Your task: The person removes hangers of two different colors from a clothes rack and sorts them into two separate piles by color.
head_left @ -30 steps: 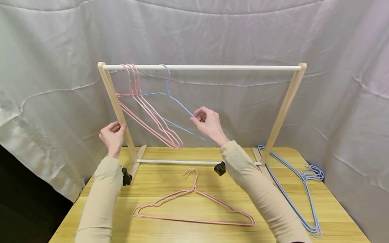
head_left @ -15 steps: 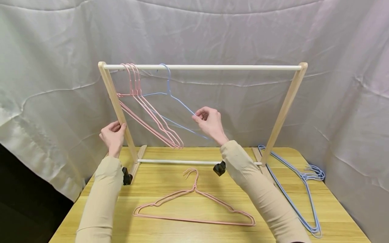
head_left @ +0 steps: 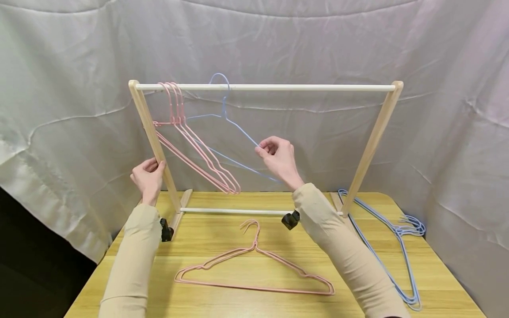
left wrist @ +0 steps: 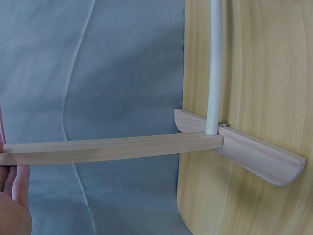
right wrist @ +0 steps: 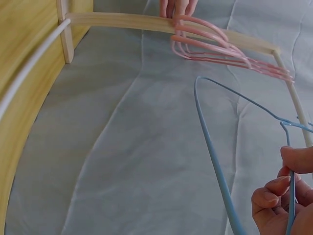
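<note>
A slim, pale-blue hanger of what looks like coated wire (head_left: 224, 110) is hanging about the upper white rail (head_left: 302, 87), left of its middle. Its hook is arching over the rail, the crown standing clear above it; whether wire and rail are touching anywhere cannot be told. The bare right hand (head_left: 279, 160) is pinching the hanger's right shoulder between thumb and fingers, while the far shoulder is passing behind the pink hangers.

The hanger is probably going to feel very light, springy yet stiff enough to keep its shape, hardly fragile and a little slick if coated. Being held out on one arm, it is likely leaving the hook free to swing or twist; a pinch nearer the neck would be steering the hook better, though the shoulder is offering an easy reach.

Beside it, pink wire hangers (head_left: 193, 141) are hanging bunched at the rail's left end. There the left hand (head_left: 148, 176) is gripping the pale wooden left post (head_left: 140, 104), apparently steadying the frame. Below, two pink hangers (head_left: 255, 244) are lying nearly stacked on the wood-grained table (head_left: 230, 304), and more blue hangers (head_left: 399, 232) are resting near the right foot. A grey curtain (head_left: 318, 48) is draping behind.
</note>
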The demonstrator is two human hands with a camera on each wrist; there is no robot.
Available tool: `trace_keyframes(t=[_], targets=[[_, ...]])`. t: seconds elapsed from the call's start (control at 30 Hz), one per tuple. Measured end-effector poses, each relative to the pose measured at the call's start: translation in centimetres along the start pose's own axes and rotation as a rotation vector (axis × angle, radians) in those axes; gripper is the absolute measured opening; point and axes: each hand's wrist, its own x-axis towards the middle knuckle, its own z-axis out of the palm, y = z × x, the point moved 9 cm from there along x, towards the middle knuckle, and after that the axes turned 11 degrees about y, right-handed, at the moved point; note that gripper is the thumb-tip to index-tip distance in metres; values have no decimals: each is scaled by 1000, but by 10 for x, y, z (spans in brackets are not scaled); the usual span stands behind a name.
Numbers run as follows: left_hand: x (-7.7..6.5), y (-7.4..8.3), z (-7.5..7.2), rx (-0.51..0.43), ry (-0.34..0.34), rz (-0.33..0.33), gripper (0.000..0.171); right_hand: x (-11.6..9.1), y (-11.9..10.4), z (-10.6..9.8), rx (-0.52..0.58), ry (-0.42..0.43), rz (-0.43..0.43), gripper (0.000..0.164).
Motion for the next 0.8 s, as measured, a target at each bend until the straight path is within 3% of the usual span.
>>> trace_keyframes(t=[0.43, 0.8], targets=[[2, 1, 0, -33, 10, 26, 30, 0, -6, -15, 32, 35, 0, 11], [0, 0, 0, -7, 6, 5, 31, -15, 6, -32, 76, 81, -11, 8]])
